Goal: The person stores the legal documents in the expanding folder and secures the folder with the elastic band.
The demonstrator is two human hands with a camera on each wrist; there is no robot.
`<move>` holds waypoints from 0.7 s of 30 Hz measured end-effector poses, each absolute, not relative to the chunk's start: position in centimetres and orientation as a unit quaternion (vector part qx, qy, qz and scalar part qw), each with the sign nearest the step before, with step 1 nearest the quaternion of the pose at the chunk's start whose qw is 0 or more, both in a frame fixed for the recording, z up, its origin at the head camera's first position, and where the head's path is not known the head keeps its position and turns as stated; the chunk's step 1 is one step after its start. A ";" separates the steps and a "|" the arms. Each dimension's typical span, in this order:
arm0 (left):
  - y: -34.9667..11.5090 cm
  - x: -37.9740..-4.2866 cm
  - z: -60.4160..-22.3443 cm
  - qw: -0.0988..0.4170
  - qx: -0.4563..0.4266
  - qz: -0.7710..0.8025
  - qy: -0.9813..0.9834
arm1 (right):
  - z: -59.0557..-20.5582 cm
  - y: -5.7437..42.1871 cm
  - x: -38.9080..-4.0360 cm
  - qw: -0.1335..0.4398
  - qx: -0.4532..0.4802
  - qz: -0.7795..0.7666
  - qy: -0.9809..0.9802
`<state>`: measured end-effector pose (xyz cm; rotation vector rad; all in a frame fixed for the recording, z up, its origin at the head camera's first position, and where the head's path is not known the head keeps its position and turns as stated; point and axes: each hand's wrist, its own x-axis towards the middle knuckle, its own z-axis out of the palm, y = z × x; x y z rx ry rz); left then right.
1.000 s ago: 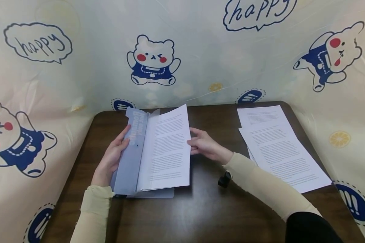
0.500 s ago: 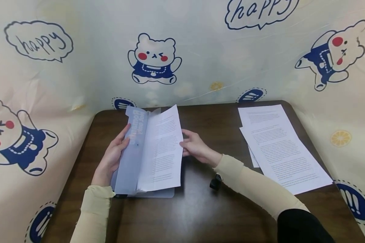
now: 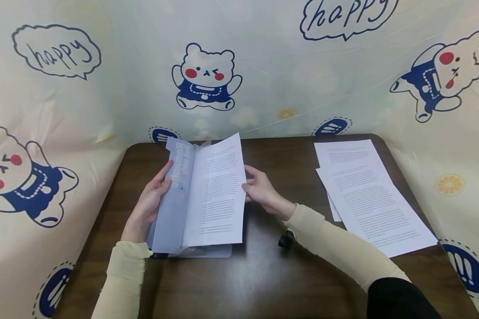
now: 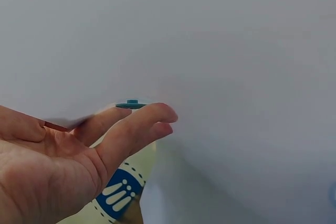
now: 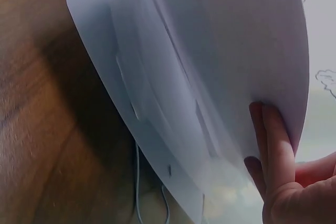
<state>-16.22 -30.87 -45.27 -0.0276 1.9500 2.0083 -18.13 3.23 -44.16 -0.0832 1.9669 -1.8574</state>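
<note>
A pale blue translucent plastic folder (image 3: 171, 208) lies open, tilted, left of the table's middle, with pale lettering on its cover. My left hand (image 3: 145, 206) grips the folder's left edge. In the left wrist view, the fingers of my left hand (image 4: 126, 135) are near a small teal piece, under a wide grey surface. My right hand (image 3: 263, 191) pinches the right edge of a printed sheet (image 3: 219, 199) that stands raised inside the folder. In the right wrist view, the back of the paper (image 5: 236, 40) curves upward, with clear sleeves (image 5: 152, 77) below.
Loose printed sheets (image 3: 367, 199) overlap on the right side of the dark wooden table (image 3: 263, 283). A thin cord (image 5: 138, 182) hangs by the folder. A cloth printed with cartoon bears (image 3: 263, 88) surrounds the table. A small black object (image 3: 286, 239) is at my right wrist.
My right hand and the sheet's edge have swung left, then slightly back right. My left hand has stayed at the folder's edge. The head view has shifted slightly.
</note>
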 end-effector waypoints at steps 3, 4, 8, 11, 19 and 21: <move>-30.8 -16.2 -45.3 0.169 -0.012 0.701 0.693 | -44.4 2.6 -17.8 0.214 -0.034 -0.666 0.714; -30.7 -16.2 -45.3 0.168 -0.013 0.698 0.696 | -44.5 2.3 -17.7 0.215 -0.034 -0.665 0.714; -30.5 -16.2 -45.3 0.165 -0.012 0.689 0.706 | -45.0 1.4 -17.4 0.218 -0.028 -0.674 0.705; -30.4 -16.2 -45.3 0.161 -0.008 0.681 0.714 | -45.2 0.8 -17.2 0.217 -0.025 -0.684 0.696; -30.1 -15.9 -45.1 0.159 -0.015 0.675 0.720 | -45.5 -0.4 -16.7 0.214 -0.057 -0.673 0.706; -30.0 -15.9 -45.1 0.156 -0.015 0.674 0.722 | -45.6 -0.6 -16.6 0.197 -0.074 -0.664 0.718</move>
